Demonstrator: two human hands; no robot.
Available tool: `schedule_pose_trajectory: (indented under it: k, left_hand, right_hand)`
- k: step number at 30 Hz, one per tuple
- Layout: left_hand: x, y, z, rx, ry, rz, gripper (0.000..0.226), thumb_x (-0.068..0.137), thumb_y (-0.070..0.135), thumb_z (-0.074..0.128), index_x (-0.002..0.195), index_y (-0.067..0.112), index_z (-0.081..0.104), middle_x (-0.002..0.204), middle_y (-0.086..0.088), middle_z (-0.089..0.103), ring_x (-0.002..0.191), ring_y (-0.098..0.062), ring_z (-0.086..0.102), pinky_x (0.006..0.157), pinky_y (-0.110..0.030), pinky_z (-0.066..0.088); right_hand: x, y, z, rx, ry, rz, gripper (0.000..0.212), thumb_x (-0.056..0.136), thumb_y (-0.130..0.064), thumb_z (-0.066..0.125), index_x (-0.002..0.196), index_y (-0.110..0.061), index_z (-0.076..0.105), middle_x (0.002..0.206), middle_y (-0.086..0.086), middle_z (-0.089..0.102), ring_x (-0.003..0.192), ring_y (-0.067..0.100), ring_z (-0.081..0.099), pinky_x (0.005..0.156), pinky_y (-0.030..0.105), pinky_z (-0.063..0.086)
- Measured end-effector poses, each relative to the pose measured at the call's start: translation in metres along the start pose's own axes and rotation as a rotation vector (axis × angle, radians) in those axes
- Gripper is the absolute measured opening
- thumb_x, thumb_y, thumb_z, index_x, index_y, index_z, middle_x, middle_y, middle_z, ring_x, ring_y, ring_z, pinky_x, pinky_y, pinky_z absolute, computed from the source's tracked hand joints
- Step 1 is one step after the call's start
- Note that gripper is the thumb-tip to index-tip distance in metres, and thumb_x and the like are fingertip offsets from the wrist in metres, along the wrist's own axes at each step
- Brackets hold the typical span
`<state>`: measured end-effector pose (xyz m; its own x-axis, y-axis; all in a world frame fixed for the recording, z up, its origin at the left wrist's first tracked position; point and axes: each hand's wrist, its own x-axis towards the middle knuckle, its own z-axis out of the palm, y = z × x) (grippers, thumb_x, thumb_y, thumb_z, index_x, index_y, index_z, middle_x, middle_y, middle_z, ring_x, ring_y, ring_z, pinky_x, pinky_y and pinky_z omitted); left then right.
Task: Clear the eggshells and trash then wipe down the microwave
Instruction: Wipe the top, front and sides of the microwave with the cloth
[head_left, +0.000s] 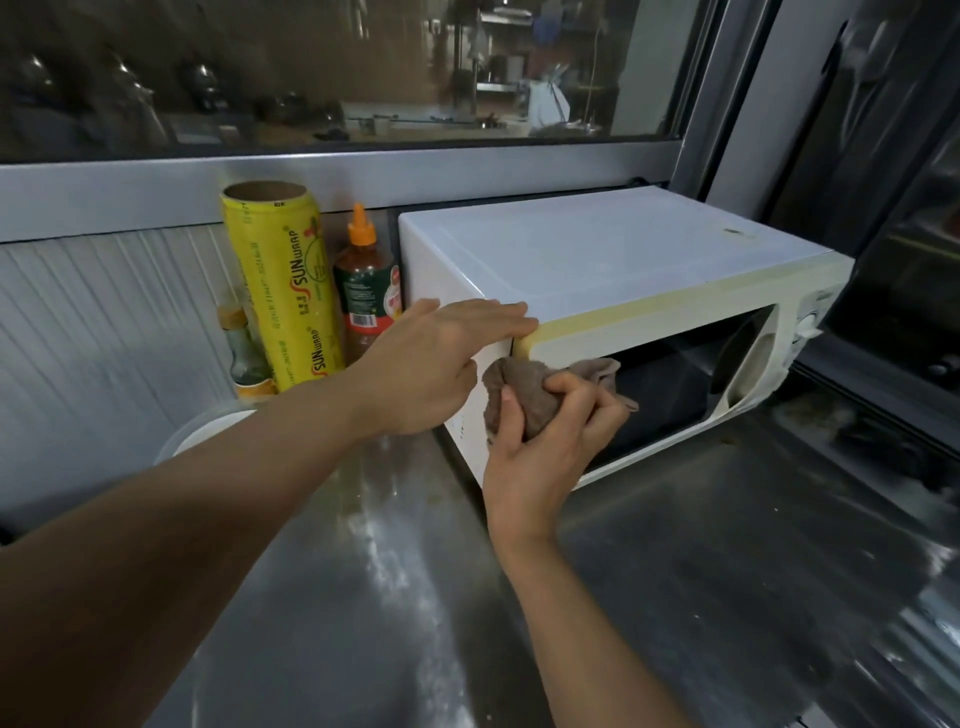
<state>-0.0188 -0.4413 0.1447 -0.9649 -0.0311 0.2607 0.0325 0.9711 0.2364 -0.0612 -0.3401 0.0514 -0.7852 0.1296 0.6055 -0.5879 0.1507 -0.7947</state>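
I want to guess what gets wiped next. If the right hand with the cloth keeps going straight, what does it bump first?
Probably the white microwave's dark glass door; the bunched brown cloth in the right hand already seems against it.

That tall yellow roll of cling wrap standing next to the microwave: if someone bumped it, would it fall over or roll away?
Probably it would tip. The wrap roll stands on end, tall and narrow, and seems to lean already. The sauce bottle beside it might catch it on that side. Once down, its round shape would likely roll on the smooth steel counter.
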Motion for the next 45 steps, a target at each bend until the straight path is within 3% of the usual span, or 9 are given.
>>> schedule_pose_trajectory:
  k: [8, 14, 18, 25, 30, 33, 36, 41, 45]
  left_hand:
    - [-0.001, -0.001, 0.008, -0.021, 0.072, 0.011, 0.077, 0.076, -0.011, 0.043, 0.142, 0.026, 0.035, 0.151, 0.011, 0.031, 0.141, -0.007, 0.024, 0.113, -0.045, 0.021]
    - [-0.002, -0.003, 0.017, -0.058, 0.148, 0.029, 0.074, 0.074, -0.01, 0.045, 0.141, 0.023, 0.04, 0.149, 0.007, 0.035, 0.14, -0.009, 0.027, 0.112, -0.042, 0.026]
    - [-0.003, -0.001, 0.022, -0.079, 0.19, 0.03, 0.072, 0.071, -0.003, 0.04, 0.139, 0.019, 0.043, 0.147, 0.003, 0.039, 0.139, -0.011, 0.03, 0.115, -0.039, 0.027]
    - [-0.004, 0.007, 0.024, -0.091, 0.2, -0.043, 0.074, 0.073, -0.01, 0.045, 0.14, 0.022, 0.041, 0.149, 0.007, 0.036, 0.14, -0.008, 0.027, 0.115, -0.029, 0.024]
    - [-0.005, 0.018, 0.015, -0.064, 0.151, -0.073, 0.069, 0.077, -0.005, 0.052, 0.14, 0.02, 0.041, 0.149, 0.004, 0.037, 0.138, -0.011, 0.032, 0.114, -0.026, 0.024]
    - [-0.002, 0.025, 0.006, 0.014, 0.088, -0.1, 0.065, 0.079, 0.004, 0.058, 0.14, 0.022, 0.041, 0.149, 0.004, 0.037, 0.126, -0.017, 0.047, 0.108, -0.039, 0.036]
    - [0.001, 0.031, 0.002, 0.104, 0.07, -0.104, 0.065, 0.079, 0.01, 0.06, 0.139, 0.023, 0.04, 0.148, 0.002, 0.039, 0.126, -0.018, 0.047, 0.107, -0.04, 0.036]
    - [0.005, 0.038, 0.005, 0.174, 0.039, -0.062, 0.068, 0.081, 0.008, 0.052, 0.143, 0.026, 0.033, 0.152, 0.006, 0.031, 0.141, -0.01, 0.026, 0.111, -0.042, 0.027]
    - [0.019, 0.04, 0.011, 0.176, 0.085, -0.071, 0.055, 0.09, 0.015, 0.047, 0.142, 0.028, 0.036, 0.148, 0.007, 0.038, 0.136, -0.013, 0.033, 0.11, -0.044, 0.028]
  right_hand:
    - [-0.033, 0.044, 0.003, -0.085, -0.084, 0.041, 0.034, 0.072, -0.002, 0.075, 0.098, -0.002, 0.052, 0.113, 0.015, 0.036, 0.103, 0.023, 0.048, 0.091, 0.018, 0.045]
    - [-0.06, 0.078, 0.004, -0.15, -0.155, 0.09, 0.04, 0.069, 0.002, 0.076, 0.097, -0.004, 0.048, 0.119, 0.021, 0.035, 0.109, 0.026, 0.046, 0.095, 0.001, 0.03]
    - [-0.078, 0.09, -0.002, -0.238, -0.22, 0.167, 0.035, 0.069, 0.002, 0.076, 0.092, -0.002, 0.05, 0.115, 0.021, 0.039, 0.103, 0.03, 0.048, 0.09, 0.026, 0.048]
    - [-0.076, 0.099, -0.012, -0.242, -0.345, 0.166, 0.034, 0.068, 0.013, 0.067, 0.087, -0.008, 0.049, 0.112, 0.012, 0.037, 0.092, 0.021, 0.05, 0.083, 0.023, 0.051]
    - [-0.054, 0.105, -0.045, -0.257, -0.587, 0.24, 0.026, 0.076, 0.001, 0.058, 0.098, -0.012, 0.054, 0.107, 0.009, 0.043, 0.092, 0.028, 0.051, 0.075, 0.032, 0.042]
    - [-0.03, 0.089, -0.062, -0.203, -0.462, 0.203, 0.032, 0.078, -0.001, 0.061, 0.105, -0.013, 0.049, 0.11, 0.006, 0.046, 0.097, 0.02, 0.051, 0.078, 0.024, 0.042]
    - [0.0, 0.057, -0.066, -0.07, -0.267, 0.122, 0.041, 0.077, 0.004, 0.065, 0.105, -0.016, 0.042, 0.113, 0.003, 0.047, 0.101, 0.01, 0.05, 0.082, 0.016, 0.044]
    - [0.029, 0.02, -0.04, -0.034, -0.219, 0.047, 0.026, 0.082, -0.002, 0.064, 0.105, -0.005, 0.053, 0.12, 0.01, 0.04, 0.111, 0.023, 0.047, 0.091, 0.022, 0.04]
    - [0.03, 0.029, -0.032, -0.13, -0.252, -0.026, 0.033, 0.079, -0.004, 0.067, 0.111, -0.004, 0.057, 0.123, 0.021, 0.04, 0.114, 0.035, 0.046, 0.096, 0.041, 0.043]
